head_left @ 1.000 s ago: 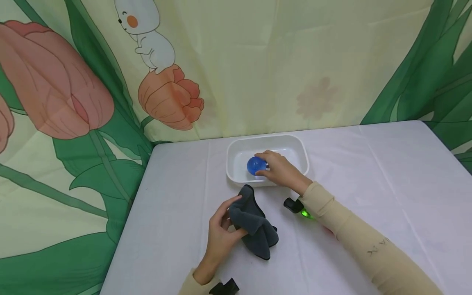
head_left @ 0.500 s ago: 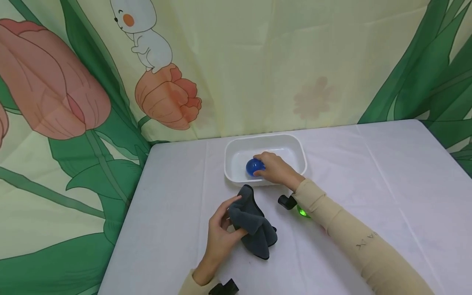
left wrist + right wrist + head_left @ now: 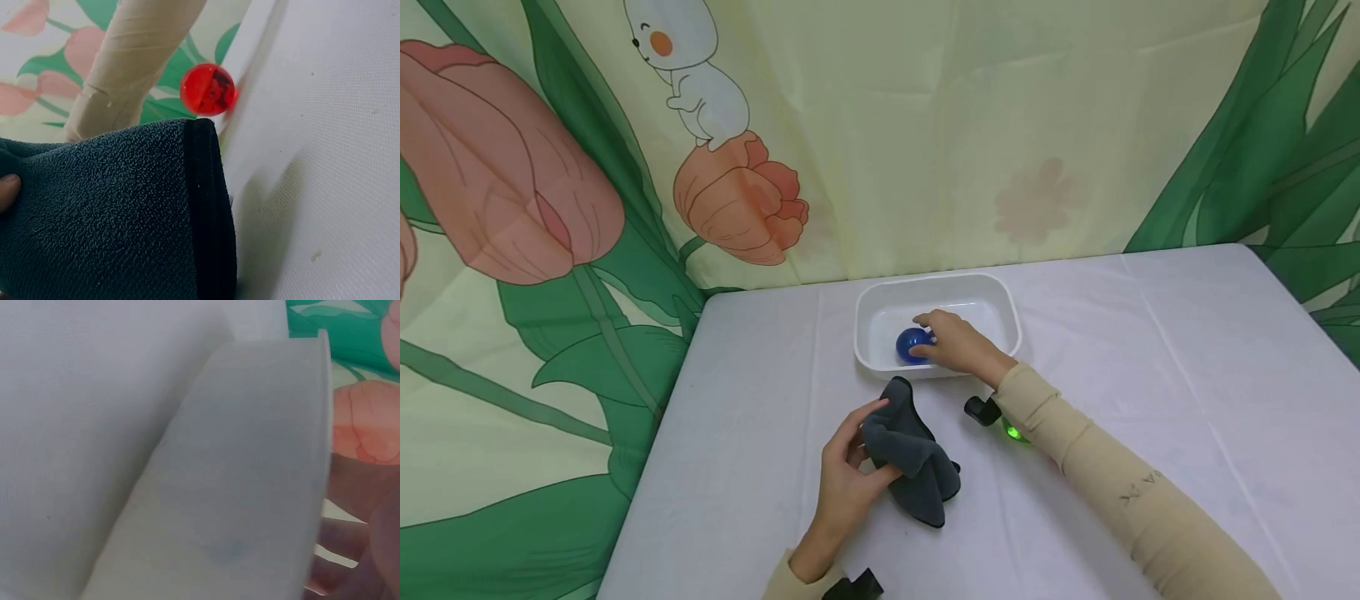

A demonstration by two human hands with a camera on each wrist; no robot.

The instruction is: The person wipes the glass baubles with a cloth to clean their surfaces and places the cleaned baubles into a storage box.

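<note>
Ball (image 3: 912, 344) lower in the tub (image 3: 880, 363) than a second ago, now down near the tub floor instead of up around rim height. Right hand (image 3: 953, 342) dropped with it, fingers (image 3: 925, 318) curled over the top and right side of the ball, so gripping it, not let go. Looks like a dunk or a set-down in the tub, hard to say which; can't tell if there's water in there.

Left hand (image 3: 847, 477) hasn't budged: thumb and fingers pinching the grey cloth (image 3: 912, 451), bunched on the desk (image 3: 1150, 333) just in front of the tub. Left wrist view is mostly cloth (image 3: 119, 212), with a fingertip at the edge and a red glow past the sleeve. Right wrist view is just tub wall (image 3: 250, 487) up close, ball not visible there.

Reads like wash-then-wipe, with the cloth waiting for the ball.
</note>
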